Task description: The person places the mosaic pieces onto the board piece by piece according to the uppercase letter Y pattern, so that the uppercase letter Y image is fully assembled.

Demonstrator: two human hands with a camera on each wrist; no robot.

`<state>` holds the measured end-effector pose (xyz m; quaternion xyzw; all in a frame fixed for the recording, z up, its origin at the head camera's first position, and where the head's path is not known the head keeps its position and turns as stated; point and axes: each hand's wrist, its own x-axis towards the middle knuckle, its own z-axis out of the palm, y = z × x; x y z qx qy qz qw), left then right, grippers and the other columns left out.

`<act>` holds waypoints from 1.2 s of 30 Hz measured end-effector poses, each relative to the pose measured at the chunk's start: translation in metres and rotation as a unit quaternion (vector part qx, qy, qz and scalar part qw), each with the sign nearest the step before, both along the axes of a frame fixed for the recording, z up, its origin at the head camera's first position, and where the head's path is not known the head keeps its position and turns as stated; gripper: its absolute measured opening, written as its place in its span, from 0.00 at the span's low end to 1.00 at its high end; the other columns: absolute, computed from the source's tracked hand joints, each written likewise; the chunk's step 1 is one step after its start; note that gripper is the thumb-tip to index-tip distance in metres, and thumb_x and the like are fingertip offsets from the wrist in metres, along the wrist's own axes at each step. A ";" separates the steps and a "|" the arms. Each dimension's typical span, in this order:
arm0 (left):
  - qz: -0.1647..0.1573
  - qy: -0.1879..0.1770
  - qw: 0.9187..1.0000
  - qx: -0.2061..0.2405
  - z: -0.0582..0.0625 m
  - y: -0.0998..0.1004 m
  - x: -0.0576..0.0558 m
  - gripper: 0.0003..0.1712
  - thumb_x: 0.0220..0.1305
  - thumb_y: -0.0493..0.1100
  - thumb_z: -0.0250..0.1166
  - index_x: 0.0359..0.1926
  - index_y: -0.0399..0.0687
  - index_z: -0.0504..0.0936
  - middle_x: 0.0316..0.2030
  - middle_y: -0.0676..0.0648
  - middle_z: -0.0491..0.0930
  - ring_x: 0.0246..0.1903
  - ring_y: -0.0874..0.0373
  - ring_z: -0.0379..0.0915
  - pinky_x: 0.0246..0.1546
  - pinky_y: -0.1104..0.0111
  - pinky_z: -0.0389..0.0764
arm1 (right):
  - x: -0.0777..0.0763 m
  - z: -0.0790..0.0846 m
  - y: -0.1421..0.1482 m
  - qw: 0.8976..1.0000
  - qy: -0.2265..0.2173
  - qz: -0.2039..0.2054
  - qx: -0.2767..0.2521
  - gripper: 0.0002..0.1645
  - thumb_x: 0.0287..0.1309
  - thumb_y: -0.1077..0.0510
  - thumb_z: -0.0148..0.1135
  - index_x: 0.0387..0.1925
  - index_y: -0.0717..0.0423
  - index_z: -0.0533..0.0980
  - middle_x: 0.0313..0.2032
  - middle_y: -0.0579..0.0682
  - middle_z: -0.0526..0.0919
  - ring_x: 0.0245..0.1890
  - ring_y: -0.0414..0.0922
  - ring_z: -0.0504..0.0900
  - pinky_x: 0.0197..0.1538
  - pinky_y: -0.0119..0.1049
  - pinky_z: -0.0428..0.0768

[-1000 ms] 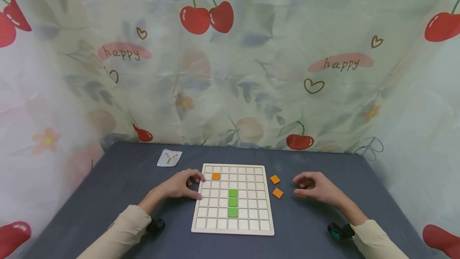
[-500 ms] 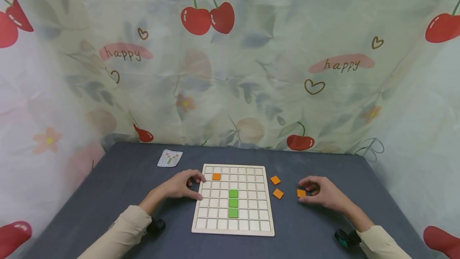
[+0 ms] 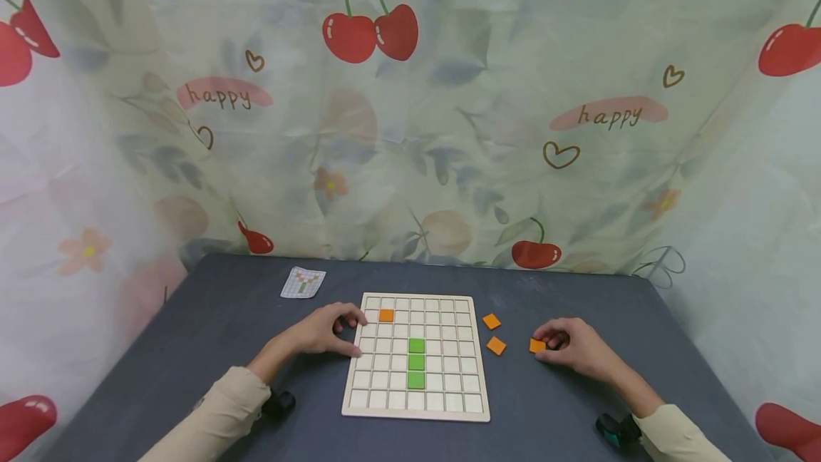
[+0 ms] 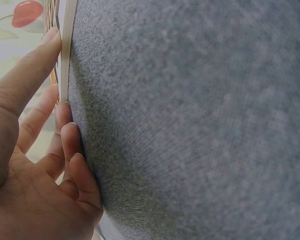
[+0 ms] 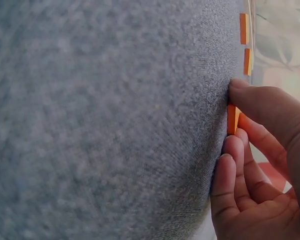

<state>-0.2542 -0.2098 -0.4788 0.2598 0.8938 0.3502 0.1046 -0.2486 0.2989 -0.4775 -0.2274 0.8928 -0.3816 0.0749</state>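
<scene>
A pale board with a grid of white squares lies flat; one orange tile is near its upper left, and three green tiles form a column in the middle. Along the board's left edge rests my left hand, thumb and fingertips spread against the rim. To the right of the board, my right hand pinches a loose orange tile between thumb and fingers. In the right wrist view that orange tile shows between them, low at the cloth.
Two more orange tiles lie between the board and my right hand. A small card printed with a coloured grid lies at the back left of the dark table. Behind stands a curtain with cherry prints.
My right hand has drawn back a little to the right and down, uncovering the orange tile, and its fingers have closed in on it. The left hand stays at the board's edge.
</scene>
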 end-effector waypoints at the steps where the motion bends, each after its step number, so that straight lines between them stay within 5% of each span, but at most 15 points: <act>1: -0.001 0.001 1.000 0.001 0.000 0.000 0.000 0.26 0.55 0.48 0.80 0.51 0.47 0.81 0.42 0.48 0.74 0.38 0.53 0.68 0.42 0.59 0.70 | 0.000 0.000 0.000 1.000 -0.002 0.001 -0.002 0.16 0.56 0.57 0.77 0.44 0.60 0.84 0.37 0.49 0.81 0.33 0.42 0.79 0.37 0.35 0.79; 22: -0.006 0.010 1.000 0.009 0.000 -0.001 0.001 0.26 0.55 0.47 0.80 0.51 0.46 0.81 0.42 0.48 0.74 0.38 0.53 0.69 0.41 0.61 0.70 | -0.006 0.004 -0.007 1.000 0.017 0.014 0.000 0.15 0.59 0.54 0.75 0.44 0.57 0.84 0.37 0.47 0.83 0.33 0.41 0.80 0.37 0.35 0.79; 36: 0.000 0.009 1.000 0.009 -0.001 0.000 0.000 0.26 0.54 0.46 0.81 0.51 0.47 0.82 0.41 0.49 0.75 0.36 0.53 0.68 0.40 0.62 0.69 | -0.008 0.007 -0.041 0.997 0.024 0.052 -0.049 0.14 0.59 0.59 0.75 0.46 0.58 0.83 0.41 0.50 0.82 0.35 0.44 0.79 0.39 0.36 0.80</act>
